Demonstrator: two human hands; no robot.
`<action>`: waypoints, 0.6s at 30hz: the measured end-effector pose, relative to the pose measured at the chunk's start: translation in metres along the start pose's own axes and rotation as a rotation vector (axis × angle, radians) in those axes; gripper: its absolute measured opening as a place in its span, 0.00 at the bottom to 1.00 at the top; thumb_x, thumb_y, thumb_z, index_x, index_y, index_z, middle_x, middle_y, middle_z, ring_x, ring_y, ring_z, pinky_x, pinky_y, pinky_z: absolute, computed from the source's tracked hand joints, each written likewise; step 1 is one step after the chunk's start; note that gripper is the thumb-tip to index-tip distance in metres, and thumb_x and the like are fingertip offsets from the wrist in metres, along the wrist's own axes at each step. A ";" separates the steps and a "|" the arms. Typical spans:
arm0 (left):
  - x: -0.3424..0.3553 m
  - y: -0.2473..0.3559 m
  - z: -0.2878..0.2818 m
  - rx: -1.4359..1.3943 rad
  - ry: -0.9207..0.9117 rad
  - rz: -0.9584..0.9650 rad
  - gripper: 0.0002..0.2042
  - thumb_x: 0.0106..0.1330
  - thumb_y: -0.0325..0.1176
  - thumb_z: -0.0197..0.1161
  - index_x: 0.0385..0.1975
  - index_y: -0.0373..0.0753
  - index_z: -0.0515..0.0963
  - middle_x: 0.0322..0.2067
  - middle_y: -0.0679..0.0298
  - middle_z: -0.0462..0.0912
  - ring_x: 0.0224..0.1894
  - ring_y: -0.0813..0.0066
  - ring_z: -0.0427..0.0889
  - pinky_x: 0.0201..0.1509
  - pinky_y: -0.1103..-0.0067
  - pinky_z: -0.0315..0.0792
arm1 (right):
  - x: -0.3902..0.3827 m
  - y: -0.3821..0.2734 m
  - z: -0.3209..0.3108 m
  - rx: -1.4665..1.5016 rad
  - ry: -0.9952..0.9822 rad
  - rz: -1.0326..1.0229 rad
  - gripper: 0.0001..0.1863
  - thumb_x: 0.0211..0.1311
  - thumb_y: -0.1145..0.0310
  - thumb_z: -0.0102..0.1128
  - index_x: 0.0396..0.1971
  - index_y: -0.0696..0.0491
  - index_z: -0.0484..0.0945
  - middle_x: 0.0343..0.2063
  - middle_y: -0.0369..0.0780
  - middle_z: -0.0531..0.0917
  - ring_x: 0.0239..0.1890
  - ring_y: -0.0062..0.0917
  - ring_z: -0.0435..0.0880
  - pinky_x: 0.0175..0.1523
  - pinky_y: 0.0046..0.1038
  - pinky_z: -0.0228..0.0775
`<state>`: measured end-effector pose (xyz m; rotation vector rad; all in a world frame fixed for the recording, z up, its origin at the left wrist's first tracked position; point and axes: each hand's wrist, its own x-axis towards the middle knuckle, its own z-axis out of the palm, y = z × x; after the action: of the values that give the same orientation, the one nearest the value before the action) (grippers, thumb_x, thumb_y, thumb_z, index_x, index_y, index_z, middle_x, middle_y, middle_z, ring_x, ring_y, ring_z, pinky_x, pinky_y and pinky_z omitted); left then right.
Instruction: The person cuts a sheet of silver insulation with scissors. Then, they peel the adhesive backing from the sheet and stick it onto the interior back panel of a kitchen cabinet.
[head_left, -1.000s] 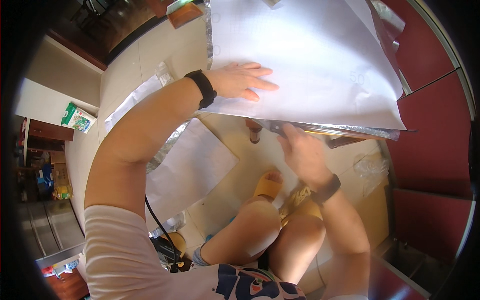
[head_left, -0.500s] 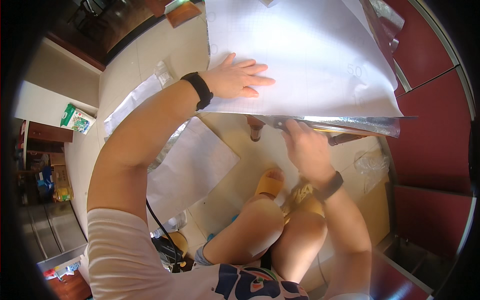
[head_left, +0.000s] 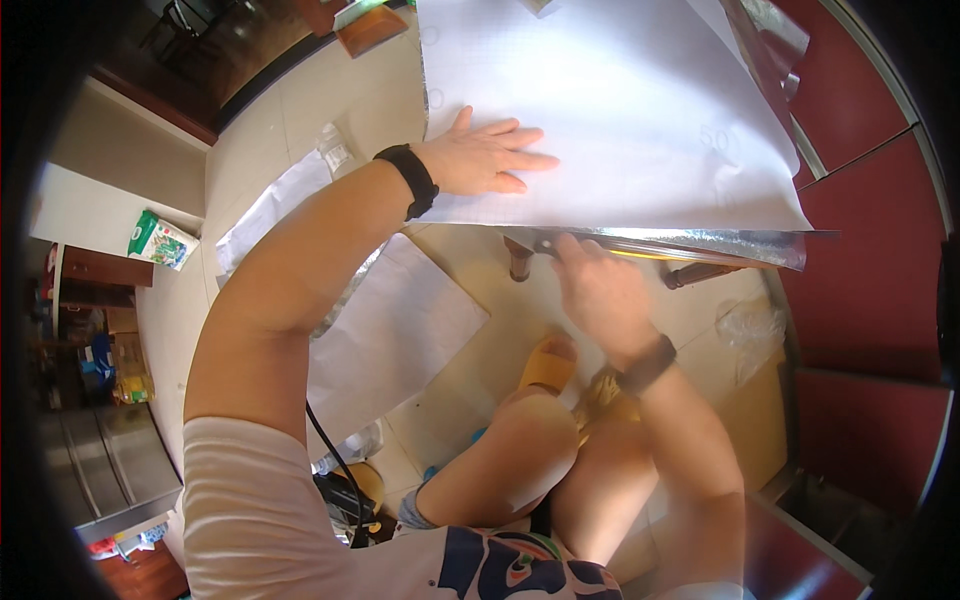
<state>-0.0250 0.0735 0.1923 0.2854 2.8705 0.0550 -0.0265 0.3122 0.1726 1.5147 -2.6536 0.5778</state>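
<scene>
A green-and-white package (head_left: 163, 241) sits left of a white sheet (head_left: 400, 335) lying on the tiled floor (head_left: 268, 125). The left hand (head_left: 485, 155), fingers spread wide, rests flat on the silver-backed grid sheet (head_left: 610, 120), near its left edge; the sheet extends over wooden legs (head_left: 520, 263). At its near edge, the right hand (head_left: 605, 305) is closed around a grey tool (head_left: 545, 244), type indeterminable. Farther right, a clear plastic bag (head_left: 750, 335) lies near dark red cabinet panels (head_left: 870, 270).
</scene>
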 end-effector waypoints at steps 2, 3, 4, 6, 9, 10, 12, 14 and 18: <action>0.001 0.000 0.000 -0.011 -0.007 -0.013 0.23 0.66 0.47 0.49 0.62 0.67 0.57 0.67 0.68 0.48 0.69 0.63 0.44 0.65 0.45 0.34 | 0.002 -0.003 0.004 0.010 0.022 -0.004 0.06 0.57 0.69 0.53 0.28 0.54 0.69 0.20 0.42 0.76 0.22 0.35 0.79 0.26 0.35 0.71; 0.001 0.000 0.001 -0.021 -0.001 -0.012 0.23 0.66 0.47 0.49 0.62 0.67 0.57 0.67 0.68 0.48 0.69 0.63 0.44 0.65 0.44 0.34 | 0.000 -0.004 0.005 0.008 0.027 -0.018 0.05 0.57 0.69 0.52 0.28 0.54 0.69 0.20 0.42 0.76 0.23 0.35 0.79 0.27 0.35 0.71; 0.001 0.000 0.002 -0.031 0.005 -0.010 0.23 0.66 0.47 0.49 0.62 0.67 0.57 0.67 0.68 0.47 0.69 0.63 0.44 0.65 0.44 0.34 | -0.003 -0.005 0.005 0.005 0.032 -0.032 0.04 0.57 0.70 0.52 0.28 0.54 0.69 0.20 0.42 0.76 0.23 0.35 0.80 0.27 0.35 0.71; -0.001 0.000 -0.001 -0.023 -0.013 -0.009 0.23 0.66 0.47 0.49 0.62 0.67 0.57 0.68 0.68 0.47 0.69 0.63 0.44 0.65 0.44 0.34 | -0.017 -0.006 0.005 0.022 -0.021 -0.010 0.04 0.57 0.71 0.51 0.28 0.54 0.69 0.20 0.42 0.76 0.23 0.35 0.80 0.27 0.35 0.72; -0.002 -0.003 0.003 -0.011 -0.017 -0.009 0.23 0.66 0.46 0.50 0.62 0.68 0.57 0.68 0.68 0.47 0.69 0.63 0.44 0.65 0.44 0.34 | -0.016 -0.009 0.008 0.046 -0.045 -0.007 0.02 0.56 0.72 0.50 0.28 0.54 0.69 0.19 0.41 0.76 0.23 0.35 0.80 0.28 0.34 0.72; -0.002 -0.006 0.006 -0.006 -0.005 -0.014 0.23 0.66 0.46 0.50 0.62 0.68 0.58 0.68 0.68 0.47 0.69 0.63 0.44 0.65 0.44 0.34 | -0.012 -0.011 0.011 0.057 -0.014 -0.030 0.02 0.55 0.73 0.50 0.28 0.54 0.69 0.20 0.42 0.76 0.24 0.35 0.80 0.28 0.34 0.73; 0.001 -0.003 0.002 -0.008 0.008 -0.001 0.23 0.66 0.46 0.50 0.62 0.68 0.58 0.68 0.68 0.47 0.69 0.63 0.44 0.65 0.44 0.34 | 0.001 -0.017 0.013 0.038 -0.018 -0.026 0.02 0.55 0.73 0.49 0.28 0.54 0.69 0.20 0.42 0.76 0.24 0.35 0.80 0.28 0.34 0.73; 0.003 -0.003 0.001 -0.012 0.013 0.002 0.23 0.66 0.46 0.49 0.62 0.68 0.58 0.68 0.68 0.47 0.69 0.63 0.44 0.65 0.44 0.35 | 0.005 -0.021 0.019 0.028 -0.026 -0.027 0.01 0.55 0.74 0.48 0.28 0.55 0.69 0.20 0.42 0.77 0.24 0.35 0.80 0.28 0.35 0.73; 0.003 -0.007 0.005 -0.030 0.017 0.001 0.23 0.66 0.47 0.49 0.62 0.67 0.58 0.68 0.69 0.47 0.69 0.63 0.44 0.65 0.44 0.35 | -0.002 -0.024 0.024 0.124 -0.026 0.011 0.03 0.56 0.73 0.48 0.29 0.55 0.69 0.21 0.43 0.78 0.24 0.37 0.80 0.28 0.36 0.73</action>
<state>-0.0281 0.0671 0.1865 0.2815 2.8835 0.1006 -0.0019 0.2946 0.1567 1.5492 -2.6936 0.7414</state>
